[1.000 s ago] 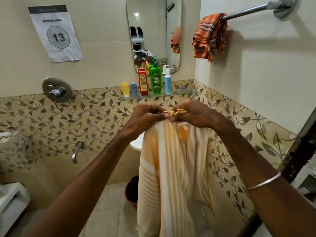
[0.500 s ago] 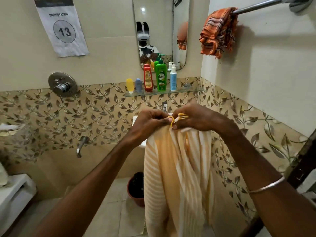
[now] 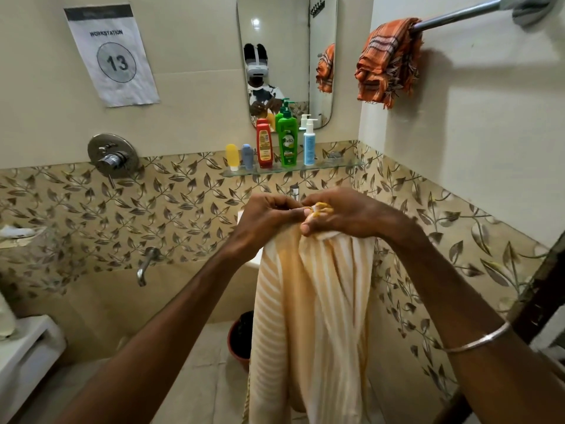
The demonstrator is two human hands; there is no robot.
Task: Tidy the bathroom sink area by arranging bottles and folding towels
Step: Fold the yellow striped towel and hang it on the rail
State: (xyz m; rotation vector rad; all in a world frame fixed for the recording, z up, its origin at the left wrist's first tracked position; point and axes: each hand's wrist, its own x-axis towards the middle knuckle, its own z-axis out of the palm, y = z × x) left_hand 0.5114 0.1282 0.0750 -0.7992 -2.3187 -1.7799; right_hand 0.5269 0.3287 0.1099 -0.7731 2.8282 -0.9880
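A paper sign [image 3: 111, 55] reading "WORKSTATION 13" hangs on the far-left wall, above a chrome shower mixer [image 3: 112, 157] and a spout [image 3: 146, 265] set in the leaf-patterned tile band. Further right, a glass shelf [image 3: 333, 165] under the mirror [image 3: 287, 41] carries a row of bottles: a small yellow bottle [image 3: 232, 157], a small blue-grey bottle [image 3: 247, 156], a red bottle [image 3: 264, 144], a tall green pump bottle [image 3: 287, 139] and a white-and-blue pump bottle [image 3: 309, 142], all upright and close together.

In front of the shelf the left hand [image 3: 265, 220] has its fingers curled and pinches the top edge of a cream and yellow striped towel [image 3: 312, 313], which hangs straight down toward the floor. The right hand [image 3: 345, 214], touching the left at the fingertips, grips the gathered top of the same towel, with a bit of yellow fringe showing between its fingers (a metal bangle [image 3: 477, 339] sits on that forearm). Behind the towel, low down, stands a red-brown bucket [image 3: 240, 338].

At the upper right an orange checked towel [image 3: 388, 61] hangs bunched over the end of a chrome towel rail [image 3: 461, 13].
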